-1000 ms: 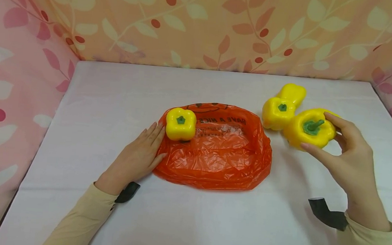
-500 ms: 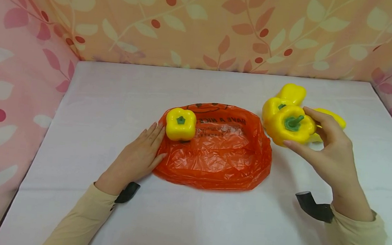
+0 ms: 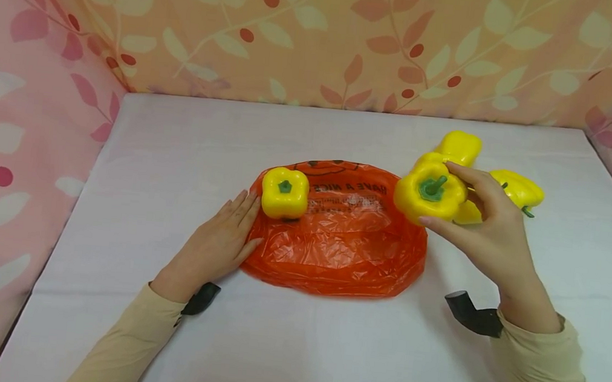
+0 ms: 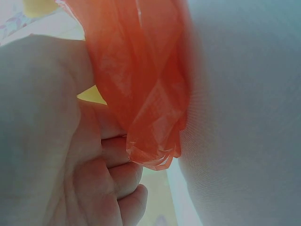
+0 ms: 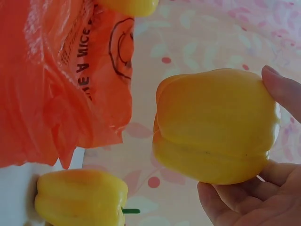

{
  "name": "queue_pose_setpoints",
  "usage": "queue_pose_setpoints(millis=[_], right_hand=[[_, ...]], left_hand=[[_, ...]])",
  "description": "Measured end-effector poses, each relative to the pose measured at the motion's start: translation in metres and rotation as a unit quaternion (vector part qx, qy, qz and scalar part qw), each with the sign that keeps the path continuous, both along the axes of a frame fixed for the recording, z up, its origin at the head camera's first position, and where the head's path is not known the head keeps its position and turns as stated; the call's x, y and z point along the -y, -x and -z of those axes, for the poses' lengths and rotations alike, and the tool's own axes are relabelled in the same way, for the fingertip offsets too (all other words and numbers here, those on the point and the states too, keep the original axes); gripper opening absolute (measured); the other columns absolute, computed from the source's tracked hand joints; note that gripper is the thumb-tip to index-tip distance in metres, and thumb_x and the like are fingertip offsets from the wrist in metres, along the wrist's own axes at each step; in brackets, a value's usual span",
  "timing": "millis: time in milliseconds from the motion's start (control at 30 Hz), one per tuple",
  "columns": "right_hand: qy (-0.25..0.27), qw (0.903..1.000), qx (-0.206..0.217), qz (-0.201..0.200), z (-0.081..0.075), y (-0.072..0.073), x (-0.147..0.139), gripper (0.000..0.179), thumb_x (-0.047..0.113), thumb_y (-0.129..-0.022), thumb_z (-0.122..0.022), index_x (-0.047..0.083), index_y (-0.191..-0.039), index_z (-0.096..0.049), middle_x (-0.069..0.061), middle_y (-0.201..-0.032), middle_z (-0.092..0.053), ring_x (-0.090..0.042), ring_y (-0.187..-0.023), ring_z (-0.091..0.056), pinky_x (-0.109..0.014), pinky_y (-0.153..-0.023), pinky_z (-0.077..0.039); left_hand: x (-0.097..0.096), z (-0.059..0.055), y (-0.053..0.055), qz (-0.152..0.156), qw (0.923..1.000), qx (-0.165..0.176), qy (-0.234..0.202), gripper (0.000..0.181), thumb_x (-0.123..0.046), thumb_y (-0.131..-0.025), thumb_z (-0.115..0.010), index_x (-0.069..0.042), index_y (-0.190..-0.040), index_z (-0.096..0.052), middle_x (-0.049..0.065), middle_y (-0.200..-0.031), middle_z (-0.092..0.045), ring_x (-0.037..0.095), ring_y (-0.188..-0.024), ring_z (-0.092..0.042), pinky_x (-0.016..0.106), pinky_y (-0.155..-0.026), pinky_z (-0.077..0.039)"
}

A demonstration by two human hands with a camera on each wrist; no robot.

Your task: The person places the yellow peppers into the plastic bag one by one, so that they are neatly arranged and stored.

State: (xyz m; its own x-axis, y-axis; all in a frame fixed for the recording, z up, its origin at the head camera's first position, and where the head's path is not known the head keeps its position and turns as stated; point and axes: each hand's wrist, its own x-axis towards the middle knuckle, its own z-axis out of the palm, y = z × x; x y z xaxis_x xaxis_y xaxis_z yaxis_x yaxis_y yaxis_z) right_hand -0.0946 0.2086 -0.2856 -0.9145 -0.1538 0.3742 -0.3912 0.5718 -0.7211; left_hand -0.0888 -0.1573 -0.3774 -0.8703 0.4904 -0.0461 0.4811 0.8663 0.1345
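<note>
My right hand (image 3: 490, 237) pinches a yellow bell pepper (image 3: 412, 194) between thumb and fingers, its green stem facing the head camera. The right wrist view shows this pepper's underside (image 5: 216, 127), held off the table near the bag's right end. An orange-red plastic bag (image 3: 333, 251) with dark printing lies in the middle. My left hand (image 3: 217, 238) rests along the bag's left edge with fingers extended; in the left wrist view, those fingers (image 4: 117, 202) touch the crumpled film. Beside their tips, a smaller yellow bell pepper (image 3: 285, 195) sits on the bag's left part.
Several more yellow peppers are at the right: one at the back (image 3: 462, 145), one lying on its side (image 3: 521, 188), others partly hidden behind my right hand. A white cloth (image 3: 281, 346) covers the table. Leaf-patterned curtains (image 3: 297, 44) enclose the back and sides.
My right hand has moved left with the bell pepper, from among the other peppers to the bag's right edge. My left hand, the bag and the pepper on it stay put.
</note>
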Motion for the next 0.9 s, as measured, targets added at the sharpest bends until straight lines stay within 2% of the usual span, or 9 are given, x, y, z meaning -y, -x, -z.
queue_pose_setpoints(millis=[133, 367, 700, 767, 900], right_hand=[[-0.01, 0.9998, 0.003, -0.014, -0.001, 0.002, 0.005, 0.073, -0.003, -0.067, -0.082, 0.006, -0.133, -0.053, -0.008, -0.125, -0.054, -0.005, -0.111, -0.047, -0.013, -0.094, -0.038], [-0.013, 0.9988, 0.03, -0.037, 0.001, 0.009, 0.017, 0.075, -0.001, -0.067, -0.084, 0.008, -0.134, -0.052, -0.007, -0.129, -0.053, -0.004, -0.112, -0.045, -0.011, -0.091, -0.037], [-0.039, 0.9953, 0.016, -0.088, 0.004, 0.017, 0.037, 0.072, 0.003, -0.068, -0.084, 0.005, -0.132, -0.052, -0.008, -0.125, -0.056, -0.016, -0.109, -0.051, -0.011, -0.089, -0.039], [-0.041, 0.9945, 0.026, -0.093, 0.005, 0.019, 0.04, 0.071, 0.005, -0.069, -0.083, 0.006, -0.133, -0.052, -0.007, -0.126, -0.056, -0.018, -0.112, -0.051, -0.016, -0.093, -0.04], [-0.04, 0.9923, 0.054, -0.104, 0.006, 0.023, 0.047, 0.07, 0.01, -0.071, -0.083, 0.006, -0.134, -0.051, -0.007, -0.129, -0.055, -0.021, -0.117, -0.049, -0.036, -0.1, -0.042]], left_hand=[[0.0, 0.0, 0.0, -0.001, 1.0, 0.0, 0.001, 0.072, -0.035, -0.095, -0.053, 0.009, -0.144, -0.025, 0.023, -0.15, -0.026, 0.036, -0.14, -0.018, 0.047, -0.112, -0.021], [0.0, 0.0, 0.0, 0.001, 1.0, -0.004, -0.004, 0.071, -0.034, -0.095, -0.054, 0.01, -0.144, -0.025, 0.023, -0.15, -0.026, 0.036, -0.14, -0.018, 0.046, -0.112, -0.02], [-0.001, 0.0, 0.0, -0.003, 1.0, 0.0, -0.004, 0.072, -0.034, -0.095, -0.054, 0.009, -0.144, -0.025, 0.022, -0.15, -0.026, 0.035, -0.141, -0.017, 0.045, -0.113, -0.02], [-0.001, -0.001, 0.0, -0.005, 1.0, 0.003, -0.003, 0.072, -0.035, -0.095, -0.054, 0.009, -0.145, -0.024, 0.022, -0.15, -0.026, 0.035, -0.141, -0.017, 0.045, -0.113, -0.02], [-0.001, -0.001, 0.0, -0.006, 1.0, 0.005, 0.0, 0.072, -0.035, -0.095, -0.054, 0.009, -0.145, -0.025, 0.022, -0.15, -0.026, 0.035, -0.141, -0.017, 0.045, -0.112, -0.02]])
